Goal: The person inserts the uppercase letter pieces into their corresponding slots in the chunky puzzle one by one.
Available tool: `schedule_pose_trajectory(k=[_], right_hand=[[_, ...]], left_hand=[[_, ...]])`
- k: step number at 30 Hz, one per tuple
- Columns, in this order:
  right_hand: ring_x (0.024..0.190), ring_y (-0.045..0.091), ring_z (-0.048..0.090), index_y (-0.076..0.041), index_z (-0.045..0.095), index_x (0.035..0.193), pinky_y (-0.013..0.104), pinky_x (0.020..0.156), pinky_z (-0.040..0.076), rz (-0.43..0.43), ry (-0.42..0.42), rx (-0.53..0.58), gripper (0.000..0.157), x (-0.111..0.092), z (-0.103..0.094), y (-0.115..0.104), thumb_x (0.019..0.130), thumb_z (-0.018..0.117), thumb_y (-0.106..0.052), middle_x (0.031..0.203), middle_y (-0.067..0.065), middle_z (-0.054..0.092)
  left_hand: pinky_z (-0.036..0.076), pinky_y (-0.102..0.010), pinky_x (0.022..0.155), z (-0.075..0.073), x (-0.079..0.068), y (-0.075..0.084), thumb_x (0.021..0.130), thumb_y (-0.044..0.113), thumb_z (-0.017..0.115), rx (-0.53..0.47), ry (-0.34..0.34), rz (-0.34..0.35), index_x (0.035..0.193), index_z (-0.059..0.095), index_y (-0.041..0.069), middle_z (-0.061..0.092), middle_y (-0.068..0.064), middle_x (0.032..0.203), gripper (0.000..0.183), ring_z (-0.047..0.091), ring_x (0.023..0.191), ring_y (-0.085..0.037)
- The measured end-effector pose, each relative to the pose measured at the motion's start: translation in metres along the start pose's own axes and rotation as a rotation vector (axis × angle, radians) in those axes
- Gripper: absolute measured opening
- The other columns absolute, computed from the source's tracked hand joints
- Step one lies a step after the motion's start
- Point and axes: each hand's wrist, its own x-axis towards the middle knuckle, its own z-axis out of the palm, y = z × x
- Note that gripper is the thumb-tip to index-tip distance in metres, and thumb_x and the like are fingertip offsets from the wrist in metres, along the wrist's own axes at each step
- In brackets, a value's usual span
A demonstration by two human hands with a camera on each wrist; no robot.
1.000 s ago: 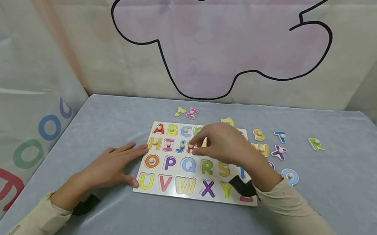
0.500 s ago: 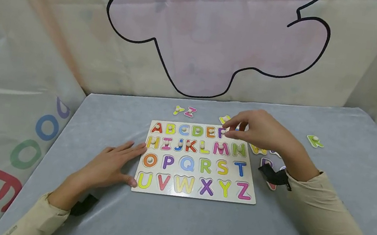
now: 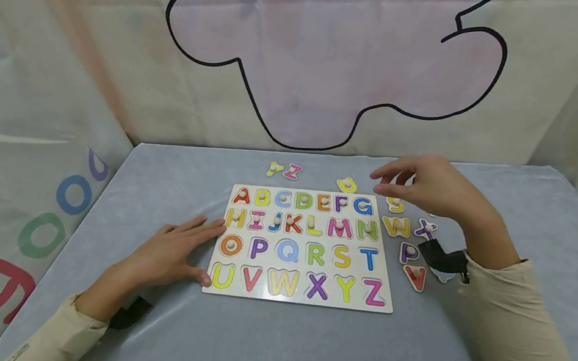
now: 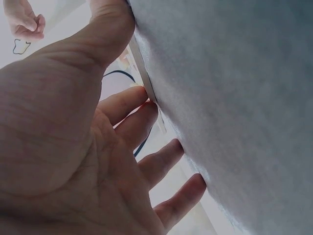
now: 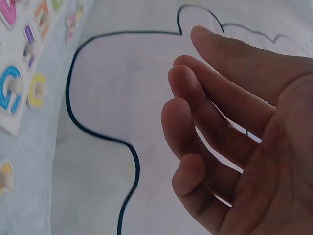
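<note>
A white alphabet puzzle board (image 3: 268, 269) lies flat on the table. Knobbed letters fill its top two rows, and the orange O (image 3: 231, 245) sits in the third row. My left hand (image 3: 167, 256) touches the board's left edge with fingers spread; in the left wrist view its fingertips (image 4: 142, 93) meet the edge. Above the table, past the board's upper right corner, hovers my right hand (image 3: 432, 185). In the right wrist view its fingers are loosely bent with nothing between them. The yellow U piece (image 3: 347, 184) lies to its left, the S piece (image 3: 395, 205) below it.
Behind the board lie the Y piece (image 3: 274, 169) and Z piece (image 3: 292, 172). To its right are the W piece (image 3: 396, 226), X piece (image 3: 426, 229), P piece (image 3: 409, 253) and V piece (image 3: 414, 278). A printed curtain (image 3: 313, 85) hangs behind the table.
My right hand has moved from over the board's second row, past its top row, up and right beyond the corner. The left hand stays at the board's edge.
</note>
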Motion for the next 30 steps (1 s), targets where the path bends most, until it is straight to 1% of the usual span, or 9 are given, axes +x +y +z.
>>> schedule_pose_trajectory(k=[4, 8, 11, 13, 16, 20, 22, 25, 30], right_hand=[[0.093, 0.021, 0.058, -0.021, 0.072, 0.122, 0.031, 0.062, 0.046, 0.037, 0.037, 0.010, 0.033, -0.004, -0.014, 0.015, 0.092, 0.072, -0.033, 0.104, 0.002, 0.073], [0.096, 0.021, 0.059, -0.020, 0.070, 0.126, 0.029, 0.064, 0.047, 0.039, 0.049, -0.013, 0.038, -0.010, -0.024, 0.028, 0.091, 0.072, -0.036, 0.106, 0.003, 0.073], [0.096, 0.020, 0.059, -0.020, 0.070, 0.126, 0.029, 0.063, 0.048, 0.051, 0.046, -0.016, 0.038, -0.017, -0.028, 0.032, 0.091, 0.073, -0.036, 0.105, 0.002, 0.073], [0.092, 0.020, 0.059, -0.021, 0.071, 0.124, 0.029, 0.061, 0.048, 0.047, 0.032, -0.022, 0.036, -0.021, -0.027, 0.035, 0.090, 0.074, -0.034, 0.104, 0.002, 0.074], [0.085, 0.017, 0.059, -0.023, 0.073, 0.120, 0.029, 0.059, 0.047, 0.031, -0.037, -0.070, 0.032, -0.024, -0.020, 0.043, 0.090, 0.075, -0.032, 0.100, 0.000, 0.074], [0.082, 0.013, 0.058, -0.022, 0.076, 0.115, 0.028, 0.064, 0.047, 0.030, -0.220, -0.112, 0.029, -0.028, -0.001, 0.061, 0.088, 0.076, -0.029, 0.093, -0.006, 0.071], [0.082, 0.012, 0.058, -0.022, 0.078, 0.112, 0.027, 0.065, 0.047, 0.033, -0.294, -0.109, 0.027, -0.029, 0.007, 0.070, 0.086, 0.078, -0.028, 0.090, -0.008, 0.069], [0.083, 0.009, 0.056, -0.025, 0.080, 0.105, 0.025, 0.068, 0.047, -0.008, -0.361, -0.079, 0.023, -0.029, 0.015, 0.081, 0.082, 0.081, -0.027, 0.093, -0.010, 0.070], [0.081, 0.003, 0.056, -0.028, 0.080, 0.099, 0.020, 0.071, 0.048, -0.098, -0.425, 0.041, 0.019, -0.025, 0.021, 0.093, 0.081, 0.082, -0.027, 0.096, -0.012, 0.072]], left_hand=[[0.034, -0.062, 0.107, -0.001, -0.002, 0.000, 0.066, 0.055, 0.084, 0.007, -0.005, -0.008, 0.156, 0.035, 0.024, 0.036, 0.002, 0.162, 0.107, 0.029, 0.151, -0.032], [0.034, -0.062, 0.106, -0.002, -0.004, -0.001, 0.066, 0.056, 0.084, 0.008, -0.001, -0.006, 0.156, 0.036, 0.024, 0.036, 0.003, 0.162, 0.106, 0.029, 0.151, -0.033], [0.035, -0.061, 0.106, -0.002, -0.004, -0.001, 0.066, 0.055, 0.084, 0.007, 0.009, 0.007, 0.156, 0.036, 0.024, 0.036, 0.003, 0.162, 0.106, 0.030, 0.151, -0.033], [0.035, -0.060, 0.106, -0.003, -0.003, -0.001, 0.067, 0.054, 0.084, 0.007, 0.013, 0.015, 0.156, 0.036, 0.024, 0.036, 0.003, 0.162, 0.105, 0.030, 0.151, -0.033], [0.035, -0.060, 0.107, -0.003, 0.000, -0.001, 0.068, 0.053, 0.084, 0.005, 0.014, 0.023, 0.156, 0.035, 0.024, 0.035, 0.003, 0.162, 0.104, 0.030, 0.151, -0.033], [0.033, -0.061, 0.107, -0.003, 0.003, -0.001, 0.068, 0.053, 0.084, -0.006, 0.003, 0.022, 0.156, 0.035, 0.024, 0.035, 0.002, 0.162, 0.105, 0.029, 0.151, -0.033], [0.033, -0.061, 0.107, -0.003, 0.004, 0.000, 0.068, 0.053, 0.084, -0.013, 0.005, 0.024, 0.156, 0.035, 0.024, 0.036, 0.002, 0.162, 0.105, 0.030, 0.151, -0.033], [0.033, -0.062, 0.106, -0.002, 0.004, 0.001, 0.067, 0.054, 0.084, -0.027, 0.004, 0.028, 0.155, 0.037, 0.023, 0.037, 0.001, 0.162, 0.105, 0.030, 0.150, -0.035], [0.032, -0.062, 0.106, -0.002, 0.002, 0.001, 0.067, 0.054, 0.085, -0.026, -0.015, 0.006, 0.155, 0.036, 0.024, 0.035, 0.002, 0.162, 0.105, 0.029, 0.151, -0.034]])
